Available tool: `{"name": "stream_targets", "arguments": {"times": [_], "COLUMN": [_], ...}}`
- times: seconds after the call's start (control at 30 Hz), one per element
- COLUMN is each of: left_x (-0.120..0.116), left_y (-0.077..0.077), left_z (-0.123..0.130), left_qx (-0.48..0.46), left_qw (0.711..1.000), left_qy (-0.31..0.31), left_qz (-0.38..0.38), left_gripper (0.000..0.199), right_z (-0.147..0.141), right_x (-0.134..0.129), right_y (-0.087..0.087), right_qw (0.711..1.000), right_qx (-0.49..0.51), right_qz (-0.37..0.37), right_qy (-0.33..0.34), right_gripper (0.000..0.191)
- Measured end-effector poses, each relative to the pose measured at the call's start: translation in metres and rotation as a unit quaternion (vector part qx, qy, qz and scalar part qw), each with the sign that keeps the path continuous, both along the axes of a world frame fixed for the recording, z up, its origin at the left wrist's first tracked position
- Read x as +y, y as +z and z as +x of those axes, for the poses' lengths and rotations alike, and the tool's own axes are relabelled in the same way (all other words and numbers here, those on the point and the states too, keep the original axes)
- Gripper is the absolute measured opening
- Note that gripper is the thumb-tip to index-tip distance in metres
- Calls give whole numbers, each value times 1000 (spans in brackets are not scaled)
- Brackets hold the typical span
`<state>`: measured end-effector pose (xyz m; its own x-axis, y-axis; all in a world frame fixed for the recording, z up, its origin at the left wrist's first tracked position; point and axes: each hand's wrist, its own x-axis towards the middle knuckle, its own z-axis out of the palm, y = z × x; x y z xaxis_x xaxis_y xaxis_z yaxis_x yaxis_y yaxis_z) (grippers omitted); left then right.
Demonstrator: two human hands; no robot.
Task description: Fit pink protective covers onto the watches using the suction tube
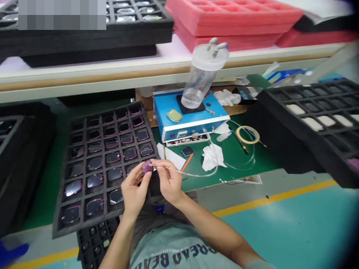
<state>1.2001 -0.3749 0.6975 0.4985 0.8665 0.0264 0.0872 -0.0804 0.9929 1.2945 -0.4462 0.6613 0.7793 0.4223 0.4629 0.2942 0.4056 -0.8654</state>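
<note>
Between the fingers of my left hand [134,192] is a small rounded purple watch case [146,167], its plain side facing up. My right hand [171,184] pinches the end of a thin clear tube [198,175], whose tip meets the case or lies just over it. From there the tube loops back to a blue control box [165,101]. Both hands are above the near right corner of a black foam tray [59,211], which holds rows of dark, glassy watch cases with purple rims.
A clear canister [200,76] and a pale green piece [174,116] sit on the box. Nearby lie crumpled tissue [212,157], an orange stick [187,163] and a tape roll [248,135]. Black trays [283,127] stand right; an overhead shelf [117,76] carries red foam trays [235,22].
</note>
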Motion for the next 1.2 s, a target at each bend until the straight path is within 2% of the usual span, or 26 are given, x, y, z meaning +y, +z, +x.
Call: {"name": "stream_targets", "arguments": {"times": [0.37,1.2], "left_x": [-2,2], "left_y": [0,-5], "left_z": [-2,-2], "left_qx": [-14,-16], "left_qw": [1000,1000], "left_qy": [-11,-7], "left_qz": [3,0], "left_gripper": [42,44], "right_z": [-4,-2], "right_x": [-1,0], "right_y": [-3,-1], "right_qw": [999,1000], "right_qx": [31,21], "right_qz": [4,-15], "right_qy": [15,0], "right_gripper": [15,16]}}
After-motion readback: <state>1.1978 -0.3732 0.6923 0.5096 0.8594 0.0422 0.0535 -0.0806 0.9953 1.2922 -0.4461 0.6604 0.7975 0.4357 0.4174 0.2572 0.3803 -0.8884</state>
